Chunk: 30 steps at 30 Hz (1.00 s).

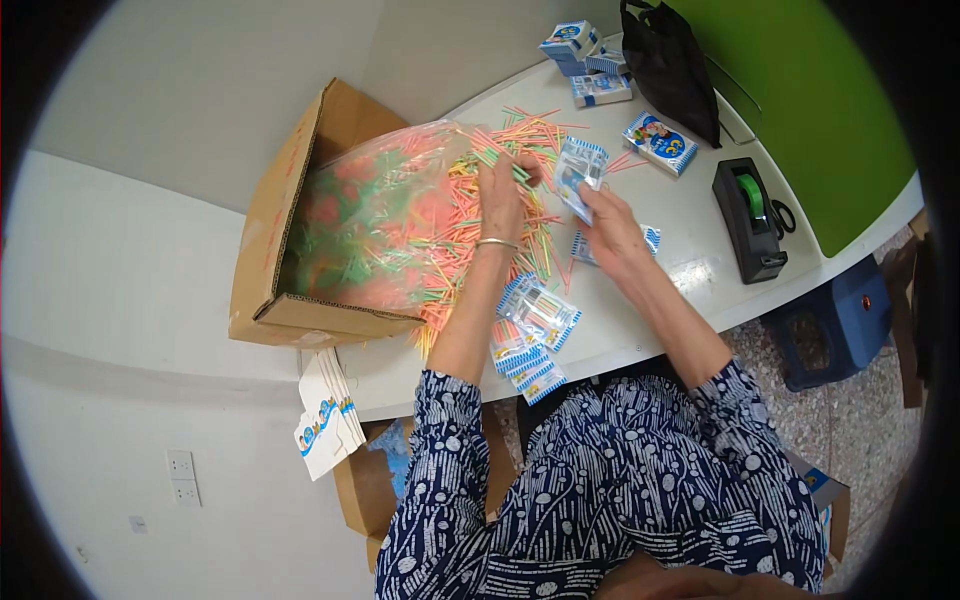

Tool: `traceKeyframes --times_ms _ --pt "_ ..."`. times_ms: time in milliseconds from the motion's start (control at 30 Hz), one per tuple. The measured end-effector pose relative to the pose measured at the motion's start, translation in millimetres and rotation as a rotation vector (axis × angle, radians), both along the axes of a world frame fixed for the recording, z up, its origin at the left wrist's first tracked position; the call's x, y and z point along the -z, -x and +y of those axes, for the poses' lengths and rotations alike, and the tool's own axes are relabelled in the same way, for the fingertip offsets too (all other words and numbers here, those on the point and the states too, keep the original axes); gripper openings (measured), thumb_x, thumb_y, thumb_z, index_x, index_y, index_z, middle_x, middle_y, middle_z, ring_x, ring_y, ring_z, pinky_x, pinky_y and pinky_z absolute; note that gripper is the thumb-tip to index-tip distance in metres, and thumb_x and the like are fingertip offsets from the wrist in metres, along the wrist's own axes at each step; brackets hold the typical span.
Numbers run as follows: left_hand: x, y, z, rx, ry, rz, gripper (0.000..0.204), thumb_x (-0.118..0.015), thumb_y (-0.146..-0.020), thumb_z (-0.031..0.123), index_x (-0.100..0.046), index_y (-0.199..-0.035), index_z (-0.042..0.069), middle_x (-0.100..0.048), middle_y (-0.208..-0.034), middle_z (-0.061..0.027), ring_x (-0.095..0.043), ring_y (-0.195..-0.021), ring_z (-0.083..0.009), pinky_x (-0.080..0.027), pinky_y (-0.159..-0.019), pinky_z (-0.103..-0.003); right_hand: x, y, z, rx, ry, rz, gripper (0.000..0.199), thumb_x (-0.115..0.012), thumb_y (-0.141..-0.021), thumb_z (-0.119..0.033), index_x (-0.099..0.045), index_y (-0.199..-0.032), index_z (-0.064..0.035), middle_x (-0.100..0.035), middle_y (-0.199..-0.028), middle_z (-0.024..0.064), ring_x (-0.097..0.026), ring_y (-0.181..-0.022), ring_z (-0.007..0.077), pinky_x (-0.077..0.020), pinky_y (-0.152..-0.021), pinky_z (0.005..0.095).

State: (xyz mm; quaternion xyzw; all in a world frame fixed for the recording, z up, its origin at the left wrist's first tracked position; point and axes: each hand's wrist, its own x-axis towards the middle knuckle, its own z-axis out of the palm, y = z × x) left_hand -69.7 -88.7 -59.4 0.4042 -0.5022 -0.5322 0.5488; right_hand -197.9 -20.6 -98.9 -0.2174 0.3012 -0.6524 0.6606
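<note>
The small clear packet (578, 176) with blue-and-white striped edges sits above the white surface (690, 240), pinched at its lower edge by the right hand (612, 228); it looks thin, feather-light and floppy, probably slick film, so a grip on the stiffer striped border should steady it better than one on the limp clear middle. The left hand (500, 190) rests its fingers in the heap of thin coloured sticks (500, 235), its grip closed loosely on a few; they look light, stiff and easily scattered or snapped, best taken as a small bunch near mid-length. The sticks spill from a clear plastic bag (375, 215) lying in an open cardboard box (270, 250). Filled packets (535, 320) lie near the person's left elbow, small printed boxes (590, 60) sit at the far edge, with a black bag (670, 60) and a black tape dispenser (748, 215) to the right
</note>
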Motion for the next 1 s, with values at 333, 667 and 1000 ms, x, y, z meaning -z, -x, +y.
traceKeyframes --times_ms 333,667,1000 --pt "12 25 39 -0.149 0.175 -0.058 0.026 -0.044 -0.095 0.024 -0.052 -0.095 0.000 -0.053 -0.091 -0.0070 -0.052 -0.084 -0.0163 -0.043 -0.075 -0.030 9 -42 -37 0.030 0.043 -0.609 0.027 -0.049 -0.096 -0.018 -0.054 -0.117 -0.0008 -0.063 -0.111 0.0120 -0.057 -0.107 0.0231 -0.0451 -0.096 0.0385" --pt "28 21 31 -0.191 0.099 0.123 0.022 -0.055 -0.094 0.021 -0.045 -0.100 0.003 -0.051 -0.086 -0.0038 -0.047 -0.075 -0.0092 -0.042 -0.063 -0.025 12 -56 -45 0.162 0.007 -0.556 0.025 -0.053 -0.095 -0.014 -0.052 -0.118 -0.0062 -0.060 -0.114 0.0058 -0.057 -0.106 0.0182 -0.0450 -0.095 0.0347" --pt "6 -25 11 -0.125 -0.074 0.115 0.022 -0.050 -0.096 0.022 -0.048 -0.088 0.002 -0.054 -0.074 -0.0045 -0.049 -0.055 -0.0098 -0.044 -0.049 -0.024 12 -11 -49 0.198 0.161 -0.274 0.024 -0.057 -0.093 -0.012 -0.053 -0.115 -0.0013 -0.062 -0.111 0.0066 -0.058 -0.103 0.0152 -0.0462 -0.093 0.0308"
